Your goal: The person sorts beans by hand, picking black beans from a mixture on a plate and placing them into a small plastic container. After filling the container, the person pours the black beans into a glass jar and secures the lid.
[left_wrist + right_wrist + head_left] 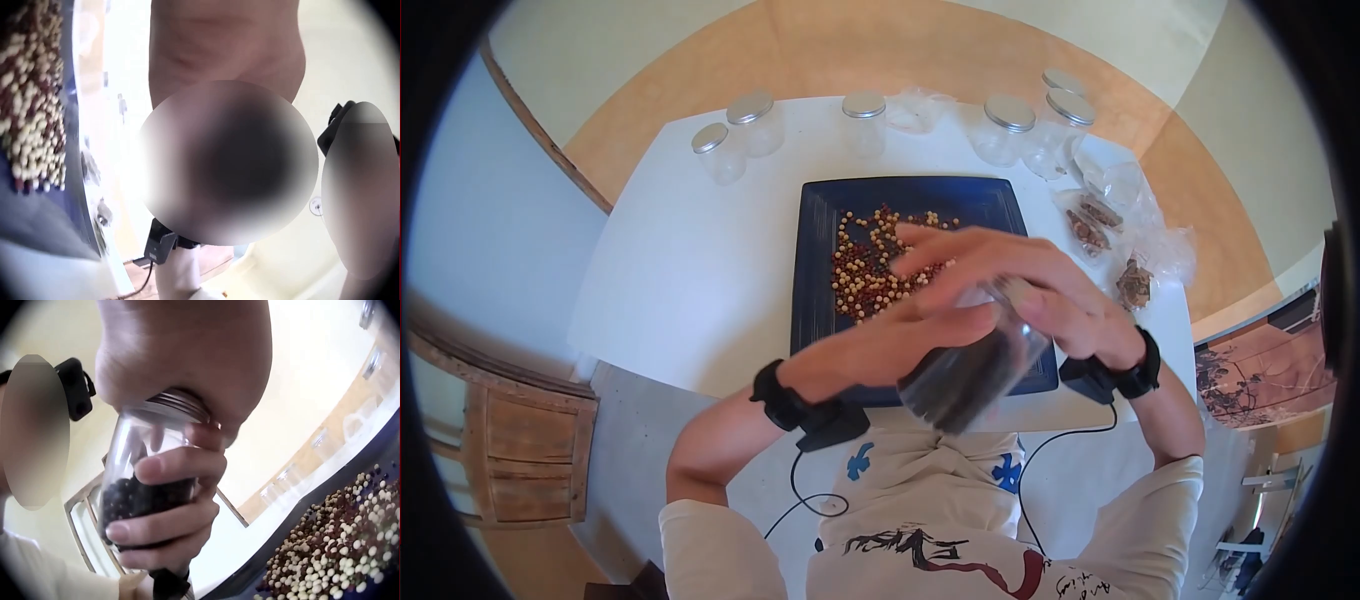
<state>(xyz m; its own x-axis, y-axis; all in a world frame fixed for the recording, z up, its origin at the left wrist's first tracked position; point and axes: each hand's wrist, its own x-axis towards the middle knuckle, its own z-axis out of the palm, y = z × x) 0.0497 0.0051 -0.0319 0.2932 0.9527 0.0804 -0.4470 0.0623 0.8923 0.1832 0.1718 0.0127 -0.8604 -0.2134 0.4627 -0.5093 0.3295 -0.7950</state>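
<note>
A clear jar [975, 380] with a silver screw lid [172, 403] is held tilted over the near right part of the dark blue tray [812, 290]. Black beans [134, 506] fill its lower part. My left hand [880, 350] grips the jar's body, its fingers wrapped around the glass in the right wrist view. Over the lid, my right hand [1040, 275] holds the top, its palm covering much of it. Mixed red and cream beans [870, 275] lie spread in the tray. Blurring covers the jar area in the left wrist view.
Lidded clear jars stand along the table's back edge, one at centre [865, 125], others at left [755, 125] and right [1005, 130]. Plastic bags with brown contents [1135, 282] lie on the table's right side. Cables hang from both wrist cameras.
</note>
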